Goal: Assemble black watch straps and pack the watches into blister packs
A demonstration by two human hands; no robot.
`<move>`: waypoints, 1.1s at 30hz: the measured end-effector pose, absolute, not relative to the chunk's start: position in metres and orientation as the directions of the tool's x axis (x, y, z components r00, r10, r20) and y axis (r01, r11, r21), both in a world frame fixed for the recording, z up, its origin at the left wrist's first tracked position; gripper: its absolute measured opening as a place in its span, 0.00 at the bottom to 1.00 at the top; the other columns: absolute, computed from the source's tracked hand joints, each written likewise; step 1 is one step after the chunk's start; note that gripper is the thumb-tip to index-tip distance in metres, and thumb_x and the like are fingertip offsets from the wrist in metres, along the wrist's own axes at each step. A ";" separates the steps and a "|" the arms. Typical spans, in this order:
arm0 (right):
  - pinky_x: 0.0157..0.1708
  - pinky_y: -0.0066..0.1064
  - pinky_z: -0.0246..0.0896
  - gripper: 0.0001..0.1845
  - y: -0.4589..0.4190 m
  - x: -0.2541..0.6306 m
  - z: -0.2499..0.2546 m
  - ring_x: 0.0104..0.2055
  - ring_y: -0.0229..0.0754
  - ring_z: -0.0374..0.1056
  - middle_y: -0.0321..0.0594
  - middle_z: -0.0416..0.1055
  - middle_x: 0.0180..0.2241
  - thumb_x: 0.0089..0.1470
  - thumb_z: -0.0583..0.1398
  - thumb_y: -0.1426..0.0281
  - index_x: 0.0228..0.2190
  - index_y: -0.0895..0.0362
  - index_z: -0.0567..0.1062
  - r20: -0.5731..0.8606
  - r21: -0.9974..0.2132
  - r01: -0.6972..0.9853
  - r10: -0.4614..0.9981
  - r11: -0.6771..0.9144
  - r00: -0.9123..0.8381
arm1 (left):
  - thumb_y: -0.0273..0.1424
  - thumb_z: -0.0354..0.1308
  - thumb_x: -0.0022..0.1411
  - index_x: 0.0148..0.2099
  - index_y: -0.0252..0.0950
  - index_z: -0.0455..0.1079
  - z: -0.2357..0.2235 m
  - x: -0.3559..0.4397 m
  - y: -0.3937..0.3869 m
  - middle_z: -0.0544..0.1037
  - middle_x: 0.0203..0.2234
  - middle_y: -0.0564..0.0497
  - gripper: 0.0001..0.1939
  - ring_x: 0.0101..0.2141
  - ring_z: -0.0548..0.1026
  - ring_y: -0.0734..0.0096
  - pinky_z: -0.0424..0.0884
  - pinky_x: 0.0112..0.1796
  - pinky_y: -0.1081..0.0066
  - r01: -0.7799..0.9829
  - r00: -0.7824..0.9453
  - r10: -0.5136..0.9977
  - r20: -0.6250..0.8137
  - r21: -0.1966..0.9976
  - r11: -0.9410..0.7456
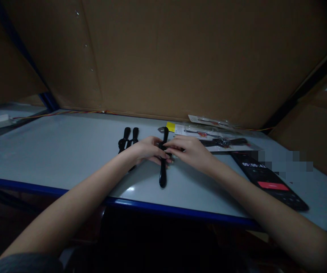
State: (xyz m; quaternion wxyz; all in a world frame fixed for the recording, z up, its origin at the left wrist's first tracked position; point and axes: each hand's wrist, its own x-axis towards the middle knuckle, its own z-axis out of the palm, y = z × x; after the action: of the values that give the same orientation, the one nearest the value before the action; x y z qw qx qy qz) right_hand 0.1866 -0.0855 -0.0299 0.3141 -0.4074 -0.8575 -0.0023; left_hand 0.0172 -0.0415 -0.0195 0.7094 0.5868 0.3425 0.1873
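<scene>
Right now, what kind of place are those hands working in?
It looks like a small packing or assembly station, maybe in a workshop: a white workbench with a blue edge, cardboard sheets walling it in, and clear plastic packets of small black items.

Far beyond the fingers (175, 145), a brown cardboard panel (163, 57) rises behind a pale grey workbench top (52, 151) and slopes up out of view. Left of the fingers, a blue metal upright (48, 100) meets the panel's corner, and a twisted orange-and-yellow wire (66, 112) runs along the bench's back edge. Right of the fingers, a dark beam (302, 89) angles upward beside another cardboard panel (308, 129). Nearer than the fingers, a blue bench edge (152, 209) drops into darkness. The light is dim, with a small glare (129, 188) on the bench top.
</scene>
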 end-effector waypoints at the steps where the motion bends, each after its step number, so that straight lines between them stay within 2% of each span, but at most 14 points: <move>1: 0.31 0.28 0.57 0.07 -0.085 0.187 -0.029 0.31 0.36 0.65 0.40 0.70 0.29 0.53 0.58 0.72 0.33 0.60 0.76 0.539 -0.299 0.693 0.716 0.656 -0.444 | 0.16 0.63 0.41 0.43 0.26 0.64 -0.020 0.017 -0.041 0.75 0.24 0.49 0.23 0.28 0.77 0.65 0.74 0.34 0.59 0.130 0.700 0.664 -0.264 0.961 0.245; 6: 0.24 0.27 0.55 0.07 -0.084 0.187 -0.030 0.25 0.34 0.62 0.36 0.69 0.24 0.47 0.63 0.68 0.29 0.60 0.74 0.485 -0.528 0.654 0.824 0.542 -0.292 | 0.15 0.62 0.43 0.48 0.23 0.61 -0.019 0.017 -0.041 0.75 0.26 0.47 0.27 0.28 0.78 0.64 0.75 0.34 0.62 0.129 0.704 0.654 -0.276 0.956 0.265; 9: 0.21 0.26 0.52 0.10 -0.083 0.185 -0.032 0.23 0.34 0.59 0.34 0.67 0.21 0.45 0.64 0.65 0.27 0.59 0.73 0.475 -0.571 0.662 0.853 0.486 -0.216 | 0.14 0.62 0.44 0.53 0.23 0.56 -0.019 0.018 -0.042 0.75 0.26 0.48 0.33 0.29 0.78 0.62 0.75 0.34 0.61 0.116 0.683 0.670 -0.291 0.949 0.294; 12: 0.22 0.27 0.51 0.09 -0.083 0.184 -0.032 0.23 0.34 0.59 0.34 0.67 0.22 0.45 0.64 0.65 0.26 0.58 0.72 0.511 -0.541 0.682 0.836 0.492 -0.198 | 0.14 0.62 0.44 0.51 0.23 0.57 -0.019 0.019 -0.043 0.75 0.25 0.47 0.31 0.30 0.78 0.60 0.75 0.35 0.60 0.087 0.697 0.665 -0.268 0.952 0.292; 16: 0.26 0.27 0.54 0.05 -0.085 0.183 -0.028 0.27 0.35 0.62 0.37 0.71 0.27 0.48 0.62 0.69 0.28 0.58 0.74 0.535 -0.485 0.689 0.806 0.538 -0.254 | 0.14 0.60 0.45 0.42 0.24 0.64 -0.022 0.019 -0.041 0.76 0.26 0.44 0.19 0.31 0.78 0.61 0.74 0.36 0.61 0.053 0.741 0.630 -0.232 0.956 0.289; 18: 0.28 0.28 0.55 0.04 -0.085 0.184 -0.028 0.29 0.36 0.64 0.38 0.71 0.28 0.50 0.60 0.72 0.30 0.57 0.75 0.535 -0.461 0.700 0.801 0.545 -0.270 | 0.14 0.60 0.45 0.39 0.25 0.65 -0.023 0.018 -0.040 0.76 0.25 0.44 0.16 0.31 0.78 0.62 0.74 0.36 0.61 0.051 0.741 0.633 -0.225 0.958 0.281; 23: 0.31 0.29 0.57 0.06 -0.085 0.189 -0.027 0.31 0.38 0.65 0.39 0.71 0.30 0.50 0.59 0.75 0.32 0.57 0.75 0.525 -0.425 0.704 0.788 0.570 -0.321 | 0.16 0.63 0.44 0.38 0.25 0.65 -0.023 0.017 -0.039 0.76 0.25 0.44 0.17 0.32 0.78 0.61 0.75 0.36 0.61 0.053 0.740 0.632 -0.229 0.957 0.285; 28: 0.33 0.30 0.56 0.09 -0.086 0.198 -0.023 0.34 0.38 0.64 0.39 0.69 0.31 0.54 0.55 0.75 0.33 0.56 0.76 0.485 -0.319 0.648 0.707 0.691 -0.515 | 0.17 0.64 0.43 0.39 0.25 0.64 -0.024 0.016 -0.038 0.77 0.26 0.42 0.19 0.32 0.78 0.60 0.74 0.36 0.61 0.069 0.743 0.625 -0.239 0.956 0.284; 33: 0.32 0.29 0.55 0.14 -0.088 0.195 -0.024 0.33 0.38 0.63 0.39 0.68 0.31 0.52 0.54 0.77 0.39 0.55 0.74 0.495 -0.260 0.680 0.699 0.686 -0.516 | 0.17 0.63 0.44 0.40 0.25 0.64 -0.025 0.016 -0.037 0.77 0.26 0.44 0.19 0.30 0.78 0.65 0.74 0.36 0.63 0.096 0.755 0.611 -0.239 0.962 0.257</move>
State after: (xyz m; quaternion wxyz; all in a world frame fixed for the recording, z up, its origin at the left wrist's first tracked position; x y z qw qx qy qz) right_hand 0.1953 -0.0875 -0.0235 0.2917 -0.3959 -0.8706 0.0164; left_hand 0.0161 -0.0371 -0.0252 0.7327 0.5835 0.3029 0.1756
